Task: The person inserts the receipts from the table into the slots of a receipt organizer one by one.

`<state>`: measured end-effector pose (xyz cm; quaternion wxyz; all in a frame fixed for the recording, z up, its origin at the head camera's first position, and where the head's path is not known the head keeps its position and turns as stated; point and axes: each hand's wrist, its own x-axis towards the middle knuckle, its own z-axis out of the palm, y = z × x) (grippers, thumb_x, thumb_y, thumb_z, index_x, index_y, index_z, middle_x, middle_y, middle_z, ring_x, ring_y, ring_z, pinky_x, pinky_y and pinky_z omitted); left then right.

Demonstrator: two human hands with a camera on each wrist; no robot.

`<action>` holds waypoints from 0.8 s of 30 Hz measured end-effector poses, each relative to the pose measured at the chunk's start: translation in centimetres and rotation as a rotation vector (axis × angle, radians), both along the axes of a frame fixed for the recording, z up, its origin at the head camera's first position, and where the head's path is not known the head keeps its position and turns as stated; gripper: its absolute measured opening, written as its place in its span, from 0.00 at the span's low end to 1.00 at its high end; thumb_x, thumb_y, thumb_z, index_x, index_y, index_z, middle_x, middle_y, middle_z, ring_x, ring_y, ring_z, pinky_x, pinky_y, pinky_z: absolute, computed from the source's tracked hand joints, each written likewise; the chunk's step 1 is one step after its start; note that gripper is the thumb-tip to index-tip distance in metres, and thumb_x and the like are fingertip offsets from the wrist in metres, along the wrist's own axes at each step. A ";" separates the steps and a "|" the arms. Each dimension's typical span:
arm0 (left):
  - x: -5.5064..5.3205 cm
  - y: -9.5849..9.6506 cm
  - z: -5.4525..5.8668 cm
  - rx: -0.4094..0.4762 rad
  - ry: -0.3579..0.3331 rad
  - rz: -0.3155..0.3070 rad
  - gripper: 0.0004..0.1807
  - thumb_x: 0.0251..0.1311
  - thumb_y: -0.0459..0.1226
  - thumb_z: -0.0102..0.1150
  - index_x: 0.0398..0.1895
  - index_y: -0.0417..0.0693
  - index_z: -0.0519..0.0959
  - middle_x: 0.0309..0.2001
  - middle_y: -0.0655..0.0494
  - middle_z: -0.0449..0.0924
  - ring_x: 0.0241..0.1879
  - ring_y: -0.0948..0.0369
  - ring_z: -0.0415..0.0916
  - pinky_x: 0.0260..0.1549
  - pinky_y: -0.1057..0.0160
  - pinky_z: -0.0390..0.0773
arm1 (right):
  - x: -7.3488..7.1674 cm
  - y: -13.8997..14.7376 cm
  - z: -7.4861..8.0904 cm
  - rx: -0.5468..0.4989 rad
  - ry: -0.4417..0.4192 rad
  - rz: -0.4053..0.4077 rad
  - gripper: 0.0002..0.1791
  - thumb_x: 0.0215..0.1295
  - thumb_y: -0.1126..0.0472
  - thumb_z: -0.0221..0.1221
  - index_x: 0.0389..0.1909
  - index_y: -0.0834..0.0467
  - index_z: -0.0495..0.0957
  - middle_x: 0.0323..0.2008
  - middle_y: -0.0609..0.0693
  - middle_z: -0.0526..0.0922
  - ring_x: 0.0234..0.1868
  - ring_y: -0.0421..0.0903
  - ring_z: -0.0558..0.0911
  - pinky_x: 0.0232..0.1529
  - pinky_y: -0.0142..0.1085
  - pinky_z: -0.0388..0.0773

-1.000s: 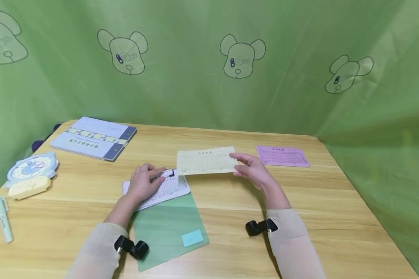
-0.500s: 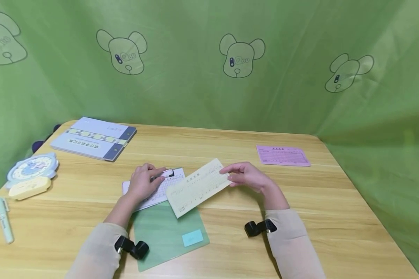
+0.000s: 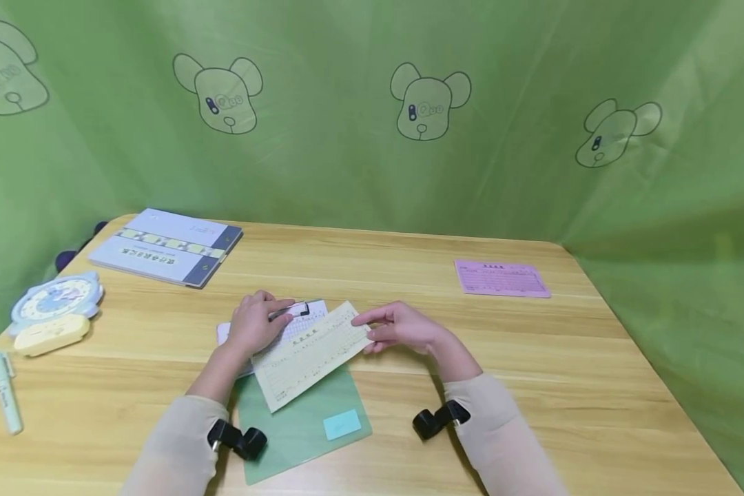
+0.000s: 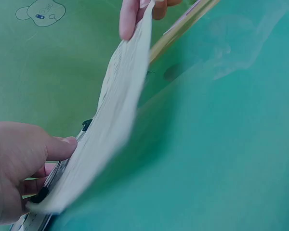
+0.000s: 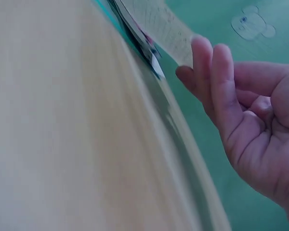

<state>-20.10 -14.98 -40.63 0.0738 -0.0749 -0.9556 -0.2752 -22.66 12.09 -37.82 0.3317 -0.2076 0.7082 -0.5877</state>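
My right hand (image 3: 403, 329) pinches the right end of a pale yellow printed slip (image 3: 313, 362), held tilted over the clipboard. The far end of the slip hangs over a stack of white gridded forms (image 3: 317, 317) on a green clipboard (image 3: 285, 448). At the top of the clipboard, my left hand (image 3: 253, 325) holds the metal clip (image 3: 304, 309) between thumb and fingers. In the left wrist view the left thumb (image 4: 61, 148) lies on the clip beside the slip's lower edge. The right wrist view shows the right fingertips (image 5: 223, 57) at the slip's end.
A pink printed slip (image 3: 502, 279) lies at the back right. At the back left is a blue-grey notebook (image 3: 161, 248). Along the left side are a blue clock-like dial (image 3: 58, 297), a yellow rounded object (image 3: 51, 335) and a pale green marker (image 3: 5, 393). Green curtains surround the table.
My right hand has carried the yellow slip left and down, turning it from level to slanted, so it now overlaps the forms and the clipboard. The left hand stays at the clip.
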 end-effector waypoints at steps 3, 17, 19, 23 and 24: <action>0.1 0.0 0.1 -0.014 0.008 -0.001 0.17 0.53 0.42 0.55 0.48 0.50 0.76 0.40 0.47 0.69 0.38 0.52 0.62 0.36 0.54 0.61 | 0.3 -1.2 -0.3 -0.006 -0.025 -0.015 0.19 0.55 0.76 0.49 0.50 0.71 0.67 0.34 0.63 0.77 0.31 0.52 0.79 0.35 0.39 0.74; 0.1 -0.1 0.0 -0.017 0.053 -0.012 0.17 0.53 0.42 0.55 0.47 0.49 0.76 0.39 0.47 0.70 0.37 0.52 0.63 0.37 0.54 0.62 | 1.6 -4.1 -1.1 -0.076 -0.121 -0.119 0.22 0.53 0.79 0.48 0.52 0.70 0.65 0.47 0.64 0.71 0.30 0.50 0.79 0.36 0.37 0.74; 0.0 -0.1 -0.1 -0.012 0.056 -0.012 0.17 0.53 0.42 0.55 0.47 0.49 0.76 0.39 0.47 0.70 0.37 0.52 0.63 0.37 0.54 0.61 | 1.7 -4.2 -1.2 -0.078 -0.128 -0.126 0.22 0.53 0.79 0.48 0.53 0.70 0.65 0.50 0.63 0.69 0.30 0.49 0.79 0.36 0.36 0.74; 0.0 -0.1 -0.3 -0.001 0.061 -0.012 0.17 0.53 0.43 0.55 0.47 0.49 0.76 0.38 0.48 0.69 0.37 0.53 0.62 0.37 0.54 0.61 | 1.8 -4.3 -1.5 -0.085 -0.128 -0.129 0.23 0.54 0.78 0.48 0.54 0.69 0.64 0.50 0.63 0.69 0.30 0.49 0.79 0.36 0.36 0.74; 0.0 -0.1 -0.3 0.001 0.063 -0.012 0.17 0.53 0.43 0.55 0.47 0.49 0.76 0.38 0.49 0.69 0.36 0.54 0.62 0.37 0.54 0.61 | 1.8 -4.3 -1.5 -0.088 -0.127 -0.129 0.23 0.54 0.78 0.48 0.54 0.69 0.64 0.50 0.63 0.69 0.30 0.49 0.79 0.36 0.37 0.74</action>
